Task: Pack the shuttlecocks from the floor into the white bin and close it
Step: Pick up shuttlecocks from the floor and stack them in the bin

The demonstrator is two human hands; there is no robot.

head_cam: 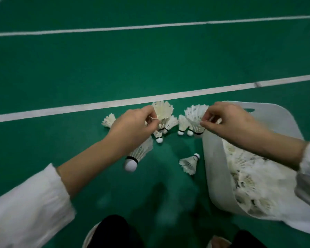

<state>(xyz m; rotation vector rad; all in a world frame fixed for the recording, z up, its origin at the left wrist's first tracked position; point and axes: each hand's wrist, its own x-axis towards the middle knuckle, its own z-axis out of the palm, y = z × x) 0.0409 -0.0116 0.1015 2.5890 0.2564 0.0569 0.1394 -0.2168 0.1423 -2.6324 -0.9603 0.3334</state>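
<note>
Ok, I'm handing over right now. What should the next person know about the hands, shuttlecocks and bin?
Left hand pinches a shuttlecock; right hand pinches a second shuttlecock beside the bin.
Bin is open, with many packed shuttlecocks already inside.
Left to do: drop both in, gather the loose shuttlecocks off the floor, close the bin.

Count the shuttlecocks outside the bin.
8 shuttlecocks: one in the left hand, one in the right hand, one far left, one under the left wrist, one alone beside the bin, three clustered between the hands; more may be hidden.
</note>
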